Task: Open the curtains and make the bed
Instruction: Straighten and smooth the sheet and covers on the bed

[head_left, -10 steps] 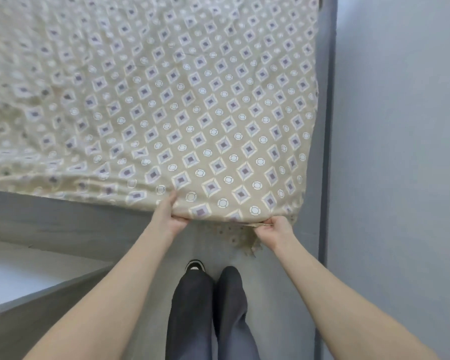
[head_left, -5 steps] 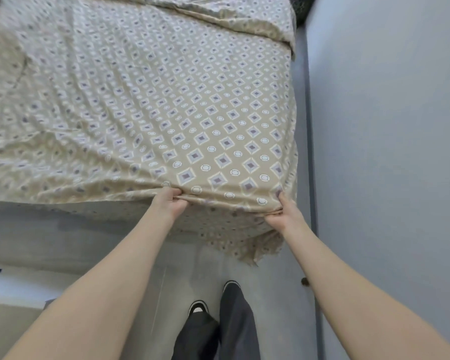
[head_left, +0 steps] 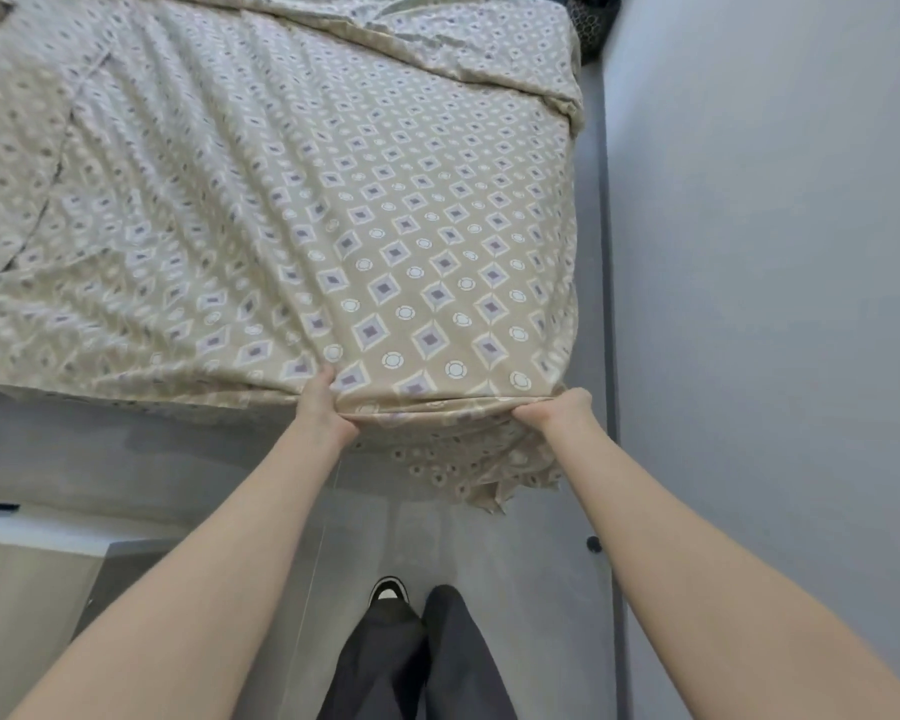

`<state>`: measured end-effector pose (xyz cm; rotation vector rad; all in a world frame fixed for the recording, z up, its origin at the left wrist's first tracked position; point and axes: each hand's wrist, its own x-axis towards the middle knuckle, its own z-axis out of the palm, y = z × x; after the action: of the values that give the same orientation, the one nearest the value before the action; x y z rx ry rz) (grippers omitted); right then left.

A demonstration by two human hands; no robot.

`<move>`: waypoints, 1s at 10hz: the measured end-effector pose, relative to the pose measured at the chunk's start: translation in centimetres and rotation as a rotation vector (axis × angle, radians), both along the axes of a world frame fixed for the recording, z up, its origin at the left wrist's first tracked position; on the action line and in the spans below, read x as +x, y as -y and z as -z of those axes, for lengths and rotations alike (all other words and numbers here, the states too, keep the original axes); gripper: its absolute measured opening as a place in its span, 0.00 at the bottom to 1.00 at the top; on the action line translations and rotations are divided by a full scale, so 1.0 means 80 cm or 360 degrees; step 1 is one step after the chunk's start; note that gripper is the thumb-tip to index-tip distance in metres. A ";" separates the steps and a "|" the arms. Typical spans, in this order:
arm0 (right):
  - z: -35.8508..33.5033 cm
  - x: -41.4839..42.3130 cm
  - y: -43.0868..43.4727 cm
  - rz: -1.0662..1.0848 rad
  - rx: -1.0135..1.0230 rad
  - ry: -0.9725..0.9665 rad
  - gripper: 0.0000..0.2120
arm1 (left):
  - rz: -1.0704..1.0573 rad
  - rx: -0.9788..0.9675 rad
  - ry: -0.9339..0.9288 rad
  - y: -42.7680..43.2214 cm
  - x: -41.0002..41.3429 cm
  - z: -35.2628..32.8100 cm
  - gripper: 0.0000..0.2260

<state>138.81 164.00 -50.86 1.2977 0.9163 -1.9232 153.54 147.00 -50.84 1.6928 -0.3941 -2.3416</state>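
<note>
A beige bedsheet point(head_left: 385, 241) printed with purple diamonds and white circles covers the bed and fills the upper part of the head view. Its near right corner hangs over the bed's edge in loose folds. My left hand point(head_left: 323, 413) grips the sheet's near edge, thumb on top. My right hand point(head_left: 559, 410) pinches the same edge close to the bed's right corner. The stretch of sheet between both hands is pulled taut. A second layer of the same fabric lies rumpled at the far end point(head_left: 437, 49). No curtains are in view.
A pale grey wall point(head_left: 775, 304) runs along the bed's right side, with a narrow gap beside the mattress. My legs and a shoe point(head_left: 388, 592) stand on the grey floor below the bed. A low grey ledge point(head_left: 37, 579) sits at the lower left. A dark patterned object point(head_left: 593, 23) shows at the far right corner.
The view has lifted and pulled back, showing more of the bed. Both hands still hold the sheet's near edge, and the sheet now lies flatter with stretch lines toward my hands.
</note>
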 end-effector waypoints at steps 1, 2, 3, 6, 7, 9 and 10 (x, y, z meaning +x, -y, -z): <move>-0.008 0.014 -0.017 -0.0149 0.0043 -0.0051 0.26 | -0.0023 -0.0043 0.0012 -0.021 0.021 0.005 0.15; -0.015 0.022 -0.033 -0.0279 0.0277 0.0000 0.22 | -0.0030 -0.0064 0.0078 -0.052 0.037 0.005 0.14; -0.026 0.031 -0.060 -0.0179 0.0448 0.0083 0.23 | -0.0007 -0.0049 0.0189 -0.091 0.046 -0.004 0.09; -0.036 0.066 -0.119 -0.0020 0.0554 0.0179 0.23 | -0.0447 0.0262 0.0246 -0.135 0.083 -0.014 0.10; -0.003 0.090 -0.125 -0.0400 0.0662 0.0150 0.28 | -0.0496 0.0094 0.0134 -0.120 0.102 -0.003 0.16; -0.039 0.134 -0.139 -0.1265 0.0900 -0.0330 0.28 | -0.0459 -0.0130 0.0002 -0.097 0.132 0.003 0.30; -0.017 0.118 -0.132 -0.0509 0.0631 0.0034 0.34 | -0.0186 -0.0183 0.0034 -0.101 0.126 -0.019 0.20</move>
<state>148.25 174.57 -49.48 1.2872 1.4516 -1.5262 163.63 155.09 -49.30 1.6432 -0.4135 -2.1765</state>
